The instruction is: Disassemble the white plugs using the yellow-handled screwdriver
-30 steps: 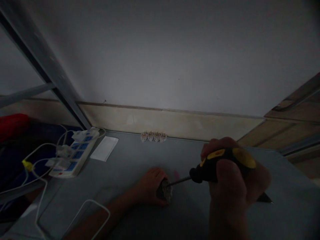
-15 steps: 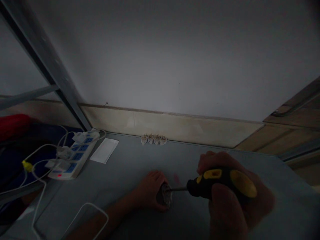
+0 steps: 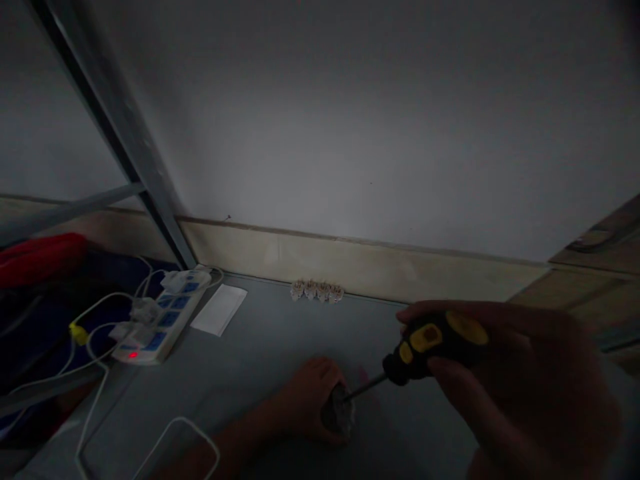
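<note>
My left hand (image 3: 316, 400) rests on the grey tabletop, its fingers wrapped round a small round piece (image 3: 344, 412) with a clear, scalloped edge. What kind of piece it is, I cannot make out in the dim light. In my right hand (image 3: 530, 387) is a screwdriver (image 3: 425, 343) with a black and yellow handle, gripped between thumb and fingers. Its metal shaft slants down to the left, and the tip meets the face of the round piece. Against the wall at the back stands a row of several similar clear pieces (image 3: 317, 291) with metal parts on top.
A white power strip (image 3: 167, 317) with blue sockets, a lit red switch and plugged-in chargers lies at the left. Beside it is a white paper packet (image 3: 220, 310). A loose white cable (image 3: 187, 421) loops over the table (image 3: 260, 333) near my left forearm. A metal frame post (image 3: 135, 153) rises at the left.
My right hand has changed its hold on the screwdriver, with the fingers more opened out around the handle. The shaft tilts more steeply now. The whole view has shifted slightly.
</note>
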A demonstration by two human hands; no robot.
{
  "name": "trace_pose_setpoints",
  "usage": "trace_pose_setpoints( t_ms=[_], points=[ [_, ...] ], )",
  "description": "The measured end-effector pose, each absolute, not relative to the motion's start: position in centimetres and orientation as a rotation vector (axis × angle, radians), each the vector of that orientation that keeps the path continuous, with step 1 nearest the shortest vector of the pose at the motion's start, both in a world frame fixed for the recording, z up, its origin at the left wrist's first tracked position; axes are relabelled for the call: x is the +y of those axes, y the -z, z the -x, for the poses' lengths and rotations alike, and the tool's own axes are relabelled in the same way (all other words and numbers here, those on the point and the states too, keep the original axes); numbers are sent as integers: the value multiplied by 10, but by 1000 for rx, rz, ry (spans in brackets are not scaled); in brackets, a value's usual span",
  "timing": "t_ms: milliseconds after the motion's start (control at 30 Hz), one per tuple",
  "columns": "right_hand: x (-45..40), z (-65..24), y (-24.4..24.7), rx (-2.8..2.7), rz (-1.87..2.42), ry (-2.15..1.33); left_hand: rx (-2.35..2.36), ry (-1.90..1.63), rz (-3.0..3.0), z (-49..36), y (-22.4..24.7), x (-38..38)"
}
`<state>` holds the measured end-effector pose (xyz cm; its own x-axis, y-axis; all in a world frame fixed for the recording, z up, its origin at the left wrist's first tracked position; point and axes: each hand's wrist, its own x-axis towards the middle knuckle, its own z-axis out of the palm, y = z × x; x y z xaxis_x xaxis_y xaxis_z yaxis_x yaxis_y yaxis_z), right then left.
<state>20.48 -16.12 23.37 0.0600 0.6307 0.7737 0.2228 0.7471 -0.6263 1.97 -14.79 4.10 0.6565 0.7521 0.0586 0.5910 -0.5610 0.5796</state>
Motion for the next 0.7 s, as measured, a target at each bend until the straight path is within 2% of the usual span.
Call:
trace_pose_setpoints(
  t_ms=[267,467,700],
  points=[
    [-164,-197,-240,-1484,742,-272,1051,-401,-2328,-19,-46,-149],
    [-171,-195,-245,-1420,774,-377,1046,-445,-2323,-21,-43,-150],
    [-167,-215,-243,-1704,682,-461,1062,-444,-2289,-22,-47,-151]
  ],
)
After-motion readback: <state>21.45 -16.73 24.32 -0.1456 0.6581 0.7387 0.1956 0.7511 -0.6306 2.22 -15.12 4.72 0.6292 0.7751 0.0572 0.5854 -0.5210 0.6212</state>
